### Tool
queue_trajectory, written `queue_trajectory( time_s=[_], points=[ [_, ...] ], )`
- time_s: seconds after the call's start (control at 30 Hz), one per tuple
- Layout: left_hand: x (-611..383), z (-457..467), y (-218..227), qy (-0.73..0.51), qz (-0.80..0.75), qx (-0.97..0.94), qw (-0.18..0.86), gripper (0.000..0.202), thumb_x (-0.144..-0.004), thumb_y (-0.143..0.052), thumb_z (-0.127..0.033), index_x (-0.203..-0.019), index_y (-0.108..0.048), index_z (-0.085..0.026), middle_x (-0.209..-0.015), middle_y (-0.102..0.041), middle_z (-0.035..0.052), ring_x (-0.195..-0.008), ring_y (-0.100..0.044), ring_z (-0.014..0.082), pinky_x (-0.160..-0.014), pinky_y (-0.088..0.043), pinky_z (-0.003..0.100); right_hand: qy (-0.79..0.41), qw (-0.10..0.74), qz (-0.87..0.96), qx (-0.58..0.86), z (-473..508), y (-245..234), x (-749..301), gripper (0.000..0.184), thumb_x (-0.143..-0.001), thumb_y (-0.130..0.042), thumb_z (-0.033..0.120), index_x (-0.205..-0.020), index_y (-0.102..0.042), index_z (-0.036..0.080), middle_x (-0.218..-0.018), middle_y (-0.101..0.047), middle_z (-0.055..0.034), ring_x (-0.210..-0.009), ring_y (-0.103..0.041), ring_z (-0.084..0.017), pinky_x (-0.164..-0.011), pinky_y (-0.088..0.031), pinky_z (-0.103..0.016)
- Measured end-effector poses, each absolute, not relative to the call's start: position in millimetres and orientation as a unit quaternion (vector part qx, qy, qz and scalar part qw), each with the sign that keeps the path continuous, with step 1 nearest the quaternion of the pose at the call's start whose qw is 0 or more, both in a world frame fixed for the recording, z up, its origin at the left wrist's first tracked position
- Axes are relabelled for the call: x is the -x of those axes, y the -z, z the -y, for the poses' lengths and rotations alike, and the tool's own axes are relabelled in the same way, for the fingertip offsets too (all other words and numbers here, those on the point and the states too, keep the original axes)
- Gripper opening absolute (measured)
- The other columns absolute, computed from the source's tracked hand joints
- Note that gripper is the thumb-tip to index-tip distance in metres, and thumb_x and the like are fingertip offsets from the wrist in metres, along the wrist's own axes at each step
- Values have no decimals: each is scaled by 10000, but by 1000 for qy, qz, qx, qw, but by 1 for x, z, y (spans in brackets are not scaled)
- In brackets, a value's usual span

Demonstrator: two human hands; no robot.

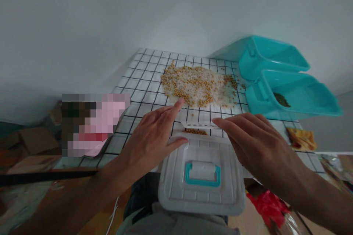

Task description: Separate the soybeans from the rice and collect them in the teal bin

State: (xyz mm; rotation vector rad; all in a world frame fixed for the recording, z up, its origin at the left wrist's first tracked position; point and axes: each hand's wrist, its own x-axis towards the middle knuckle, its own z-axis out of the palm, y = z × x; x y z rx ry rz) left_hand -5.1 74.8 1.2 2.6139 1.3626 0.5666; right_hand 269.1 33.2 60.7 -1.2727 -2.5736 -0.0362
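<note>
My right hand (255, 134) pinches the right end of a thin, clear plastic piece with slots along its edge (197, 123). Just left of that piece, my left hand (151, 128) is held with thumb and index finger apart, gripping nothing. Beyond both hands spreads a pile of white grains mixed with yellow beans (195, 84). A small row of yellow beans (195, 131) lies on the near side of the slotted piece. Closest to me is a lidded box (176, 191) with a teal handle (202, 182), its lid under my left thumb.
The grid-patterned table (143, 66) meets a wall. Two teal bins stand at its right, a rear one (246, 64) and a front one (256, 102) holding small dark grains (281, 99). A yellow cloth (302, 138) lies nearby; a blurred pink object (110, 114) is at the left edge.
</note>
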Motion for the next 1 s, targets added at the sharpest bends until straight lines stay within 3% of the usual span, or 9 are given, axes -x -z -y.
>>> queue_trajectory(
  time_s=[0.2, 0.57, 1.0],
  points=[
    [3, -74, -3, -181, -460, -867, 68, 1074, -855, -791, -398, -1632, -67, -239, -1491, -579, 131, -1421, -483, 305, -1181, -401, 503, -20, 126, 887, 443, -20, -65, -276, 398, -993, -593, 178, -1388, -553, 186, -1196, -690, -92, -1033, -608, -253, -883, -474, -394],
    [2, -74, -5, -166, -467, -866, 63, 998, -884, -751, -433, -1624, -115, -224, -1499, -566, 138, -1415, -484, 306, -1182, -404, 497, 52, 172, 865, 469, -57, -56, -281, 342, -955, -580, 72, -1280, -609, 176, -1006, -727, -66, -907, -650, -237, -843, -476, -387],
    [3, -76, -5, -160, -468, -866, 75, 1022, -871, -761, -448, -1626, -106, -231, -1501, -569, 132, -1418, -482, 311, -1182, -401, 504, 53, 167, 862, 475, -49, -52, -288, 361, -941, -615, 73, -1287, -604, 176, -1019, -725, -58, -925, -647, -232, -843, -491, -380]
  ],
)
